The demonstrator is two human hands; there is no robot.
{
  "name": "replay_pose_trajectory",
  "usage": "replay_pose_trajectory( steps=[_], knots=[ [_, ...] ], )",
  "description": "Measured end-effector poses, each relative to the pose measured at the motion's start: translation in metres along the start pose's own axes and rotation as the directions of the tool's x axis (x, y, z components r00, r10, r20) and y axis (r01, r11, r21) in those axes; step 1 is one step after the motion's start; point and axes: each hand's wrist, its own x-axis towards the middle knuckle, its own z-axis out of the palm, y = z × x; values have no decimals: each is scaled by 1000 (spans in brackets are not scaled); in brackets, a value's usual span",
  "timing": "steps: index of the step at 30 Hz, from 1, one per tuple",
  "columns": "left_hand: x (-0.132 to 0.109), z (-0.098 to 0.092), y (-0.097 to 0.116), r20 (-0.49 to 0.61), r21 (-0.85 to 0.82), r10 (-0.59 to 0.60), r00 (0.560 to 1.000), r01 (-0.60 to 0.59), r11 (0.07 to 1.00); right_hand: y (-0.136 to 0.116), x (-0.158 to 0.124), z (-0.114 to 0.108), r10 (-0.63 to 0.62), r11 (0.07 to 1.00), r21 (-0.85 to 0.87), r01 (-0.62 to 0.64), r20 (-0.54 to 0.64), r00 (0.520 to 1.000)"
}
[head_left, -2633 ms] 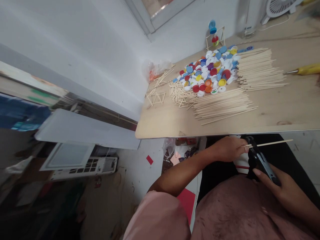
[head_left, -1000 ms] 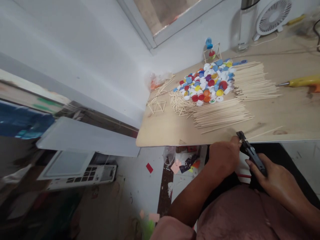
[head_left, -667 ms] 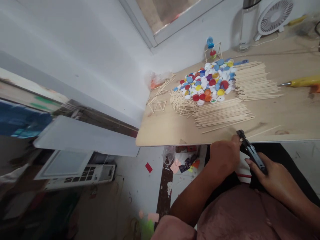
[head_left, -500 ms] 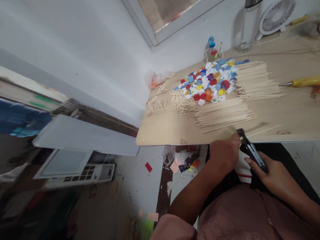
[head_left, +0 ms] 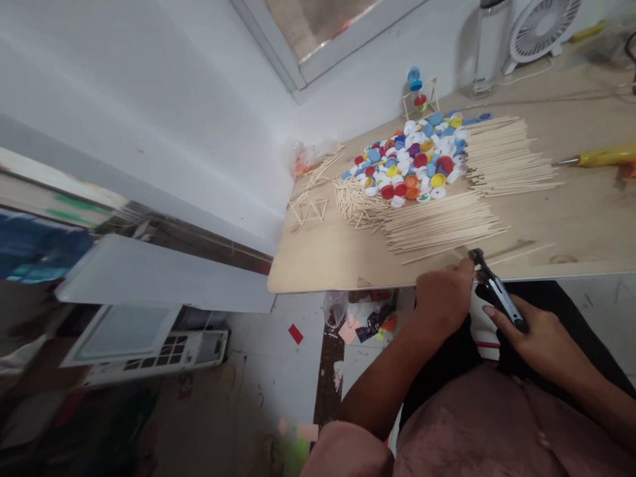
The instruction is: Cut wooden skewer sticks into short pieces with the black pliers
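Observation:
At the table's front edge my left hand point(head_left: 444, 295) is closed, its fingertips pinched together beside the tool's head. A thin wooden stick point(head_left: 527, 253) runs from the tool's head to the right, in line with those fingertips; the gripped part is mostly hidden. My right hand point(head_left: 544, 338) is wrapped around the handles of black and silver pliers point(head_left: 501, 298), whose dark head touches or nearly touches my left fingertips. Just beyond lies a row of wooden sticks point(head_left: 442, 225).
Behind are a heap of coloured bottle caps point(head_left: 412, 156), short stick pieces point(head_left: 355, 202), and another stick bundle point(head_left: 511, 159). A small stick frame point(head_left: 313, 211) stands at left. A yellow-handled pointed tool point(head_left: 596, 158), a clear bottle point(head_left: 489, 53) and a white fan point(head_left: 544, 30) are at right.
The view has shifted slightly. The pliers' head sits a little closer over the table edge, and both hands keep nearly the same hold.

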Motion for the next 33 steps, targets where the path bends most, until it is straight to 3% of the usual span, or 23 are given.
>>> replay_pose_trajectory(
  steps=[5,9,14,19,24,30,33],
  knots=[
    [-1,8,-2,-92,21,48,995,-46,999,-11,-5,-4,40,999,34,-41,24,999],
    [0,11,-5,-195,173,178,964,-145,974,-19,-5,-13,42,995,88,-53,127,991],
    [4,13,-17,-141,249,297,944,-256,934,-23,-9,-17,28,992,120,-49,169,985],
    [6,19,-22,-137,70,253,958,-246,967,-18,-13,-14,58,992,105,-71,125,990],
    [9,4,-22,-40,-141,216,976,-219,965,-18,-13,-20,55,992,105,-72,161,985],
    [22,-5,-33,84,-565,323,943,-222,794,-21,-15,-24,42,994,91,-57,166,985],
    [25,-4,-36,123,-704,327,937,-150,694,-20,-17,-24,39,994,97,-56,164,986]
  ],
)
